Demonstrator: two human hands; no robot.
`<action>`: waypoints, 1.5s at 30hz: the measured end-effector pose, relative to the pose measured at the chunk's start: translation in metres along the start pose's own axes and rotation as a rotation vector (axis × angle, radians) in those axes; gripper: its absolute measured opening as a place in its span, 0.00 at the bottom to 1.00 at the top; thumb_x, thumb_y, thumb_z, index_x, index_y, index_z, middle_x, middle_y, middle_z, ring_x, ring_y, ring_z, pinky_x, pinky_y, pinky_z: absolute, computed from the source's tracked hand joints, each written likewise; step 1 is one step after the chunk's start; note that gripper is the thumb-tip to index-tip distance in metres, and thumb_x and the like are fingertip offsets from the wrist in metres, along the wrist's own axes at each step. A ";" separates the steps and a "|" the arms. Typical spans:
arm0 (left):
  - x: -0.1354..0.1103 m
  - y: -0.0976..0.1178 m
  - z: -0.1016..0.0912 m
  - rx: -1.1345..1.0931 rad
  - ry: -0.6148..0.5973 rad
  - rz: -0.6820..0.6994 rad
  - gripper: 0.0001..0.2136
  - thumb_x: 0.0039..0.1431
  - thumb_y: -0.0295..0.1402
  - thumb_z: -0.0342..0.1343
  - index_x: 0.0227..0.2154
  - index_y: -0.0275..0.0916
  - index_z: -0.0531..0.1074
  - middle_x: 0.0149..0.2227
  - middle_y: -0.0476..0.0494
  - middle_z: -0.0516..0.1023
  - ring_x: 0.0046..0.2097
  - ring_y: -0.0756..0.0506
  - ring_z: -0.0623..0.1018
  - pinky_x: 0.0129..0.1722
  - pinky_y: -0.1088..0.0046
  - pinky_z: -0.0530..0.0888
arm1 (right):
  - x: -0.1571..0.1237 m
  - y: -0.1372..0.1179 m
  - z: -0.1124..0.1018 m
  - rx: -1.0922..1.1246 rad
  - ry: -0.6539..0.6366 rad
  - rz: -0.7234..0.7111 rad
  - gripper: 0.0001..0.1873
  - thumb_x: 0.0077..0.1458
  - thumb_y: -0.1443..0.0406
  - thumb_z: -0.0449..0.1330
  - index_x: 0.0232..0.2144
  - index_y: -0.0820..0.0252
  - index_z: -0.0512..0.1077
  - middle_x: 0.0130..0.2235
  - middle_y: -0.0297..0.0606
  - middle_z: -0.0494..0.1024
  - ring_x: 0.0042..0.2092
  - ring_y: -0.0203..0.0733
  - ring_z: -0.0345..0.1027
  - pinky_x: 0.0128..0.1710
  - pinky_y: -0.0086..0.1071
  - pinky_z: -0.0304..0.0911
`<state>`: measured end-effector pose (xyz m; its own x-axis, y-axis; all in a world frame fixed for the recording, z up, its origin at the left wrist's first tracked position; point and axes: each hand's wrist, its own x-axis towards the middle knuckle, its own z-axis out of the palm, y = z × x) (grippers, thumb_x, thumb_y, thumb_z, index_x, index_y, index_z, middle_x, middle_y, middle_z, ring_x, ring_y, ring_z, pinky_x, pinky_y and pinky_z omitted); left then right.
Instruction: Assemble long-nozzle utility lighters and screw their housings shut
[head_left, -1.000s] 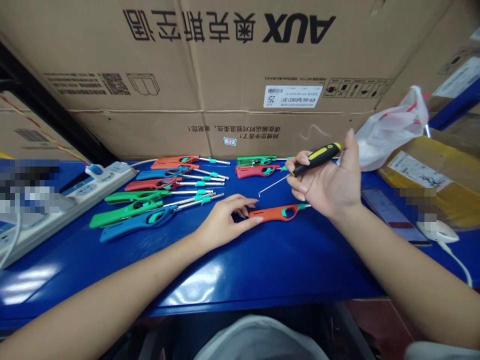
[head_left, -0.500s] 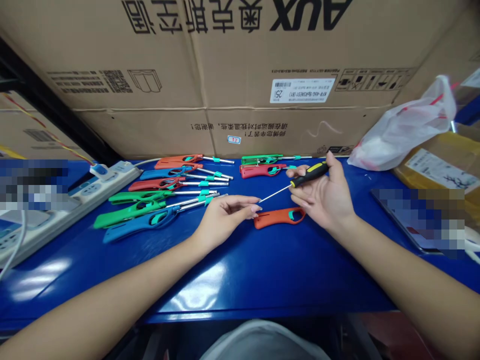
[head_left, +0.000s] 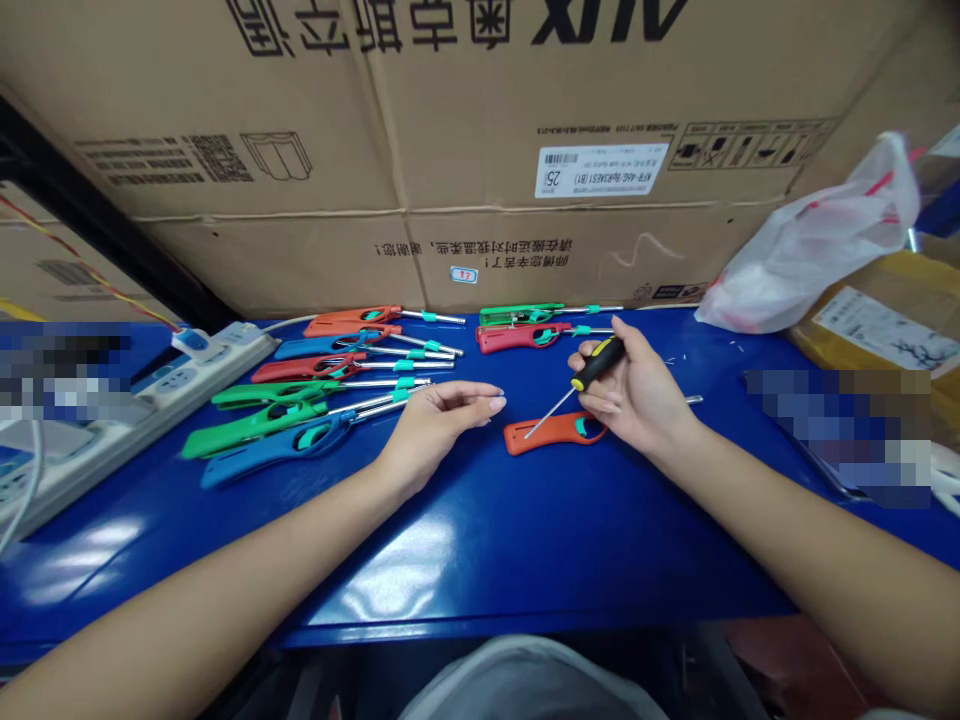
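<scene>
My right hand [head_left: 630,390] grips the black and yellow handle of a screwdriver [head_left: 600,363]. Its thin shaft slants down to the left, with the tip over the body of an orange gas lighter [head_left: 525,436]; whether it touches cannot be told. That lighter lies flat on the blue table, its metal tube partly hidden behind my right hand. To its left, my left hand [head_left: 454,420] is closed in a pinch, and anything between the fingertips is too small to make out. A blue lighter [head_left: 281,450] lies nearest my left wrist.
Several coloured lighters [head_left: 300,390] lie in a row at left, beside a white power strip [head_left: 142,425]. A red lighter [head_left: 517,338] and a green one [head_left: 517,314] rest near the cardboard box [head_left: 465,240]. A plastic bag [head_left: 795,260] and a blurred flat device [head_left: 817,440] are at right.
The screwdriver tip has moved away from my left fingertips, down to the orange lighter. My right hand has shifted down slightly, and my left hand has drawn a little to the left.
</scene>
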<state>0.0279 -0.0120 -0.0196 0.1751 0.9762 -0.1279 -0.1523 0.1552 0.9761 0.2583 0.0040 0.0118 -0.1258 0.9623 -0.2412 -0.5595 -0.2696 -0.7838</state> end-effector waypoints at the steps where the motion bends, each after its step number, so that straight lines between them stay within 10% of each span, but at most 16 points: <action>1: 0.000 0.000 0.000 0.007 0.006 0.011 0.13 0.41 0.37 0.77 0.31 0.40 0.85 0.31 0.48 0.84 0.31 0.54 0.77 0.36 0.79 0.74 | 0.001 0.000 0.000 0.015 0.020 0.013 0.24 0.65 0.48 0.54 0.26 0.59 0.66 0.23 0.35 0.74 0.12 0.24 0.45 0.09 0.21 0.45; 10: -0.001 0.002 0.001 -0.104 0.036 -0.036 0.16 0.37 0.39 0.79 0.30 0.40 0.84 0.31 0.49 0.84 0.33 0.53 0.80 0.39 0.80 0.78 | 0.001 -0.001 0.003 0.061 0.147 0.014 0.21 0.66 0.53 0.52 0.25 0.59 0.65 0.23 0.35 0.73 0.14 0.25 0.45 0.10 0.20 0.48; 22: -0.007 0.004 0.004 -0.196 -0.080 -0.083 0.17 0.43 0.33 0.76 0.38 0.37 0.82 0.36 0.43 0.87 0.39 0.47 0.85 0.46 0.72 0.81 | -0.015 0.002 0.012 -0.114 0.005 -0.404 0.09 0.49 0.62 0.64 0.26 0.58 0.68 0.29 0.32 0.75 0.17 0.27 0.54 0.11 0.22 0.49; 45: -0.006 0.000 0.005 -0.162 -0.114 -0.026 0.17 0.45 0.34 0.76 0.39 0.38 0.82 0.36 0.45 0.87 0.40 0.46 0.86 0.47 0.70 0.81 | -0.014 0.002 0.010 -0.107 0.026 -0.374 0.09 0.50 0.61 0.64 0.25 0.58 0.69 0.30 0.33 0.76 0.17 0.26 0.55 0.11 0.22 0.51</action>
<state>0.0317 -0.0191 -0.0177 0.2887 0.9495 -0.1231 -0.2993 0.2116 0.9304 0.2509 -0.0100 0.0193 0.0921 0.9940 0.0594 -0.4737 0.0962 -0.8754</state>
